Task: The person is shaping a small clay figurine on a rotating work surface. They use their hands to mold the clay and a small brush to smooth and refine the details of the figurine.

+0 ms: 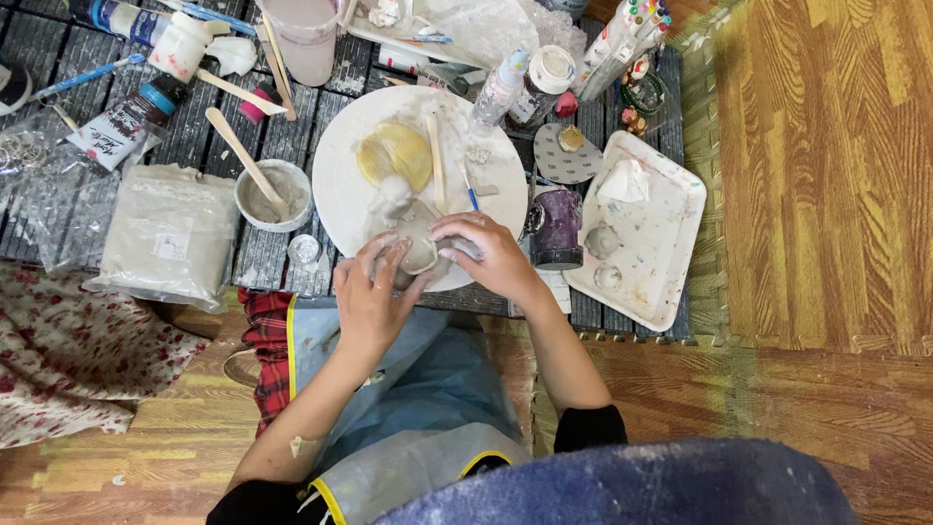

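Head view. I see my left hand (374,297) and right hand (491,255) closed around a grey clay piece (420,245) at the near edge of a round white board (340,175), fingers curled onto the clay from both sides. On the board, at twelve o'clock from the clay, lie a yellow sponge (394,156) and a wooden modelling stick (436,163). At nine o'clock from the board stands a small bowl of grey slip (275,194) with a wooden spatula (243,156) resting in it; beyond it lies a bagged block of clay (170,233). At three o'clock stand a dark purple cup (556,228) and a white rectangular tray (661,219).
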